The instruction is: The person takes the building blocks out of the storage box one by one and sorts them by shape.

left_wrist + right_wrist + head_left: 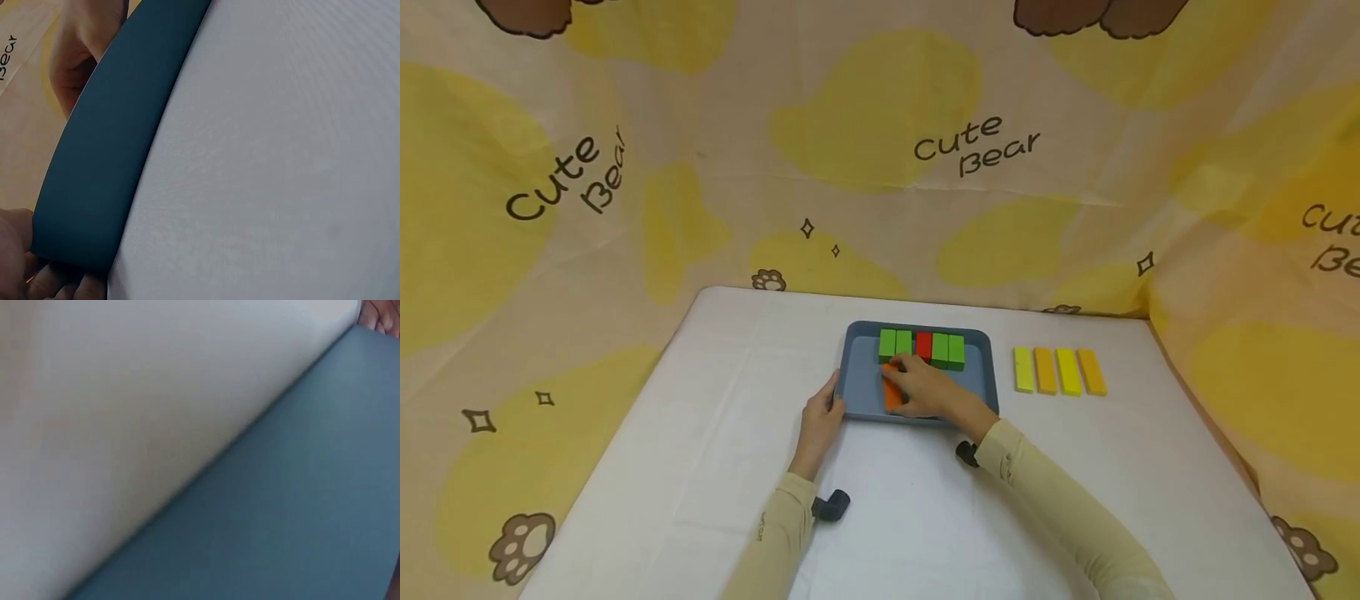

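A blue-grey tray lies on the white table. My left hand grips its near left corner; in the left wrist view the thumb and curled fingertips sit around the tray's side wall. Over the tray, my right hand holds an orange block by its two ends, near the tray floor; whether the block touches the floor is hidden. Just beyond it, several green blocks and one red block form a row along the tray's far side. The right wrist view mostly shows the tray's outer wall.
To the right of the tray, two yellow blocks and two light-orange blocks lie side by side on the table. A patterned cloth hangs behind the table and along both sides.
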Motion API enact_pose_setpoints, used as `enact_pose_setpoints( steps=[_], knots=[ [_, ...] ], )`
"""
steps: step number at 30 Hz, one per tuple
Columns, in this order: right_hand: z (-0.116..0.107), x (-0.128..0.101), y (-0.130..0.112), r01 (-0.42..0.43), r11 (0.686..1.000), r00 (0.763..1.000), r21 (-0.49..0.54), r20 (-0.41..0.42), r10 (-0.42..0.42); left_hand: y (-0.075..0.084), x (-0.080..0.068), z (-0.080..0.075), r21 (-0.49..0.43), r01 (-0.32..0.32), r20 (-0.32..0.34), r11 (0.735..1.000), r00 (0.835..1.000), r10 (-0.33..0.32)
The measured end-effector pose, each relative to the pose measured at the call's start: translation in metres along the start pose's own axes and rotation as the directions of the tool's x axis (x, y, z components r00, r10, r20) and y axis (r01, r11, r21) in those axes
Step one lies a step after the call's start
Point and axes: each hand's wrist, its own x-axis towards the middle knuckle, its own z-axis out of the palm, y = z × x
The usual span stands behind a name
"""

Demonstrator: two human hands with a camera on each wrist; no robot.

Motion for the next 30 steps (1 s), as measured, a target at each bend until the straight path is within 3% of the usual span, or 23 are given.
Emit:
enact_pose_setpoints(
  steps=[16,22,26,30],
  knots=[
    [-0.0011,0.0019,-0.0094,-0.023,1.000,1.000,0.007,-0.016,0.023,0.0004,-0.0002,0.0001,-0.009,-0.013,0.006,1.000,1.000,0.013],
    [-0.0017,0.0035,-0.0080,-0.079,0.997,0.997,0.019,0.029,0.078,-0.0001,-0.0024,0.0007,-0.008,-0.009,0.007,1.000,1.000,0.009],
    [0.0000,0.0045,-0.0058,-0.050,0.999,0.997,-0.014,0.063,0.050,-0.0018,-0.0032,0.0010,0.009,-0.010,0.002,1.000,1.000,0.010],
    [0.0000,0.0047,-0.0018,-0.027,0.999,0.999,-0.030,0.027,0.028,-0.0007,-0.0009,0.0020,0.019,-0.029,-0.014,0.999,0.999,0.029]
  ],
)
